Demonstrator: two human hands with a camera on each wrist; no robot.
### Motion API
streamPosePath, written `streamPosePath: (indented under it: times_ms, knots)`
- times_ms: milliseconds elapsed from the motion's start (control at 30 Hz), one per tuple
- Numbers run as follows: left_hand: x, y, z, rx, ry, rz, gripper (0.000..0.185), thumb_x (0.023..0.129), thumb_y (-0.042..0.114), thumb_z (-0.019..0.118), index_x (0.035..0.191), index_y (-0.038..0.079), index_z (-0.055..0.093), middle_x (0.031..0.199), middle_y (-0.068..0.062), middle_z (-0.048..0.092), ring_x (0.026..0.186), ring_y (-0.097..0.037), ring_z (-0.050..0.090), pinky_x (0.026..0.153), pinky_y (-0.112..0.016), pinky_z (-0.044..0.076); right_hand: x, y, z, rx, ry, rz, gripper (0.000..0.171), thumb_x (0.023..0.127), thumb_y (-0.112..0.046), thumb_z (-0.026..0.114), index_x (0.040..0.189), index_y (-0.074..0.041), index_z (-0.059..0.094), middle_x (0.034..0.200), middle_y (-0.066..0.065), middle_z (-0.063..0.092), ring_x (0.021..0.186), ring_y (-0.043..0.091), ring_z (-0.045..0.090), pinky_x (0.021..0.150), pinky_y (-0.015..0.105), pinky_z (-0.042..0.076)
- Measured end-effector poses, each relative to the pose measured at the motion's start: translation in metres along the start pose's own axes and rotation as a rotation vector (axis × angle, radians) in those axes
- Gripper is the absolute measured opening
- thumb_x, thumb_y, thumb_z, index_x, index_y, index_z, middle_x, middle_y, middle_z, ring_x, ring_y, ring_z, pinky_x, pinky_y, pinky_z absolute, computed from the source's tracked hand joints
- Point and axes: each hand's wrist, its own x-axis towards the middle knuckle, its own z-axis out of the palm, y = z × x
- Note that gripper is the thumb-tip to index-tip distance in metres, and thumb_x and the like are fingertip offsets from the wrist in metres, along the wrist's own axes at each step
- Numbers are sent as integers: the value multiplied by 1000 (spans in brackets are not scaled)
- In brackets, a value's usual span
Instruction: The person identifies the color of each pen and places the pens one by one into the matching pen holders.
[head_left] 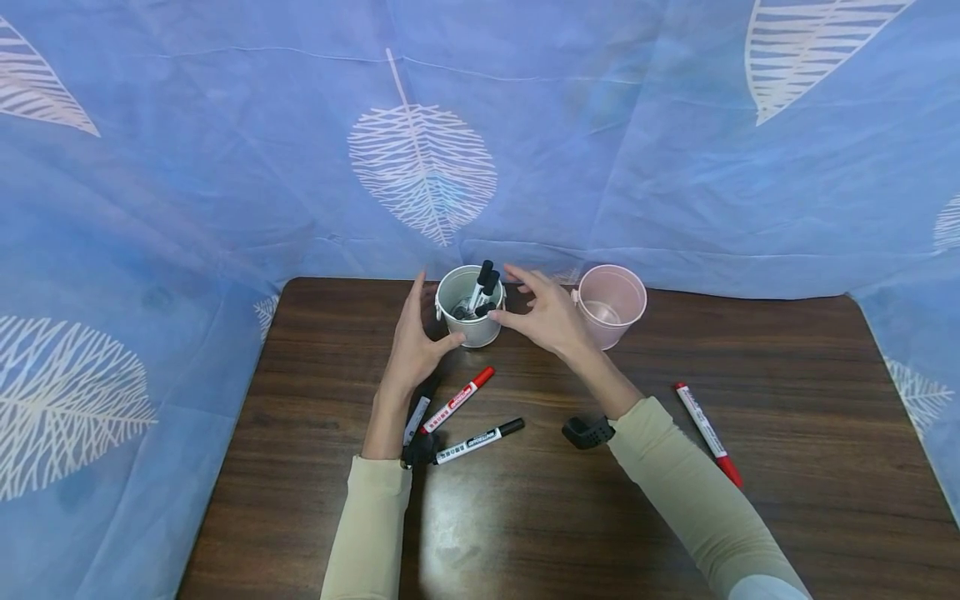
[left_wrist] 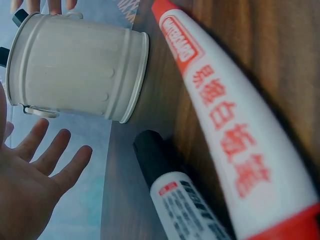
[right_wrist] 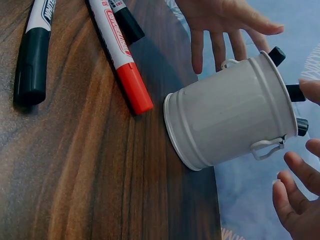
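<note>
White bucket (head_left: pixel 470 319) at table's (head_left: pixel 525 517) far edge, three black markers (head_left: pixel 483 287) inside. Left hand (head_left: pixel 415 337), right hand (head_left: pixel 545 315) flank it, fingers spread; contact unclear, probably near-touching. Loose on table: red marker (head_left: pixel 457 400), black marker (head_left: pixel 480 441), second red marker (head_left: pixel 708 433). Pink cup (head_left: pixel 611 304) apparently empty.

Matt white metal bucket (head_left: pixel 470 321), wood-grain table (head_left: pixel 787 350)

This looks like a recording corner set up in some room, not a lived-in home: a blue cloth with white leaf prints (head_left: pixel 420 158) hangs all around and hides the walls, and in the middle stands a dark wooden table (head_left: pixel 787 367) with marker pens (head_left: pixel 705 432) and two small buckets (head_left: pixel 611 304)
</note>
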Motion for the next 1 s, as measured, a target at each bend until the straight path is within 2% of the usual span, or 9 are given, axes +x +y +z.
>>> streamPosePath:
  times_ms: [233,400,600,767,1000]
  knots:
    - [-12,4,-2,82,8,-29,116,75,21,89,160,29,10,152,-13,38,140,-28,37,111,-53,32,1,2,7,-31,-100,43,90,79,-52,79,155,-26,37,143,11,50,125,28,52,92,49,48]
    - [-15,4,-2,77,34,-21,120,74,24,89,159,32,5,152,-12,39,140,-25,38,110,-52,35,3,1,9,-16,-81,47,89,78,-51,80,153,-28,39,143,9,51,126,29,53,95,50,46]
    - [-23,6,-3,72,35,-38,118,75,36,87,159,36,4,153,-8,38,139,-24,39,110,-54,34,6,1,11,18,-95,34,89,77,-47,82,153,-26,40,143,9,50,126,29,53,94,49,47]
    - [-32,7,0,67,11,-55,119,75,29,88,158,37,4,153,-6,38,139,-23,40,110,-52,35,7,4,13,44,-105,50,90,78,-45,83,153,-26,39,144,8,49,126,28,53,95,47,48]
    - [-44,9,-1,66,18,-81,119,74,21,89,159,34,6,151,-5,39,138,-24,41,107,-51,39,9,6,16,122,-103,70,87,79,-43,83,153,-27,40,145,7,50,124,29,53,97,45,47]
